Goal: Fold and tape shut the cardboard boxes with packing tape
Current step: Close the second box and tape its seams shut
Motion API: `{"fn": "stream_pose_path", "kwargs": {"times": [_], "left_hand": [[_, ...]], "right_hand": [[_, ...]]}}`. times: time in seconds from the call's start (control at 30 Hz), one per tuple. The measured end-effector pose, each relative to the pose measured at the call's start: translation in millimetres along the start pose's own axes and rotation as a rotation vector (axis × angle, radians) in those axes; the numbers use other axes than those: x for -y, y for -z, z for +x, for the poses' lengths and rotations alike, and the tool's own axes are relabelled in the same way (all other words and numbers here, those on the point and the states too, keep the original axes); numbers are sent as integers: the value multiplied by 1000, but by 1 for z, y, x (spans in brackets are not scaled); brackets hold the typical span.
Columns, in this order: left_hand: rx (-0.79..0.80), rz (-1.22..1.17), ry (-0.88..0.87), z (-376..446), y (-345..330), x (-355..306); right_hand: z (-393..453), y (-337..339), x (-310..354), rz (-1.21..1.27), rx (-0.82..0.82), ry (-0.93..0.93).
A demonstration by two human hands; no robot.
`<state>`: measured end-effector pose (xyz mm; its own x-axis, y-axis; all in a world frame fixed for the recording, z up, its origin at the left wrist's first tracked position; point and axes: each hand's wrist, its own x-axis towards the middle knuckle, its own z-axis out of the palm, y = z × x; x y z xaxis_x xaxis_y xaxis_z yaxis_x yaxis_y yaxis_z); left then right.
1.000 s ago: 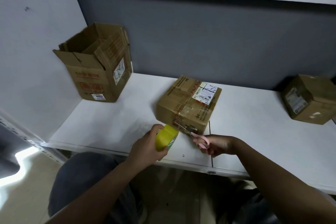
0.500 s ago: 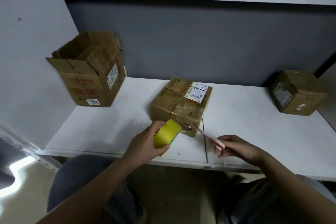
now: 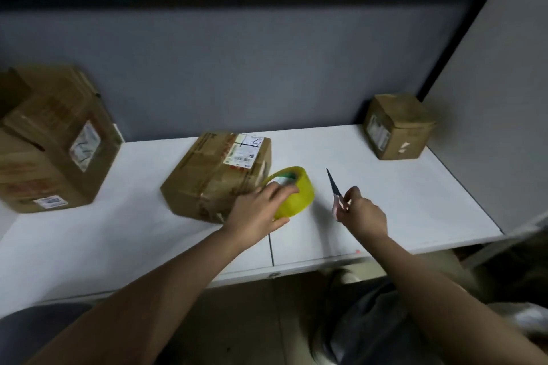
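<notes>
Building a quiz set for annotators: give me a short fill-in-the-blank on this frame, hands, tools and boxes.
1. The left hand holds a roll of tape coloured ____.
2. The right hand holds a pair of ____, blades pointing away from the person.
3. The number of cardboard boxes on the white shelf is ____.
4. The middle box has a white ____ stuck on its top.

Missing words: yellow; scissors; three; label

Three cardboard boxes (image 3: 218, 175) (image 3: 53, 139) (image 3: 396, 126), one tape roll (image 3: 296, 191), one pair of scissors (image 3: 335, 191).
</notes>
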<state>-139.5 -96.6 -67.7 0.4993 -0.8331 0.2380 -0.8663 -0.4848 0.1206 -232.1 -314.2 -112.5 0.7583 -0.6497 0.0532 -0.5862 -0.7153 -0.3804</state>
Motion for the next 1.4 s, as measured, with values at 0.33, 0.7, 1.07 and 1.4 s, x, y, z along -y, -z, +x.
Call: {"fn": "stream_pose_path", "kwargs": {"times": [0.33,0.7,1.07,1.4], "left_hand": [[322,318,-147,74,-100,-15],[439,379,-123,78,-114,-36],[-141,48,-94,27,-50,24],[57,83,414,-61,-25,168]], "right_hand": [[47,-42,-34,-356,197,146],[43,-69,-45,-215,191,92],[26,-33,17,4,-97,465],[-8,-89,198,-143,243,783]]}}
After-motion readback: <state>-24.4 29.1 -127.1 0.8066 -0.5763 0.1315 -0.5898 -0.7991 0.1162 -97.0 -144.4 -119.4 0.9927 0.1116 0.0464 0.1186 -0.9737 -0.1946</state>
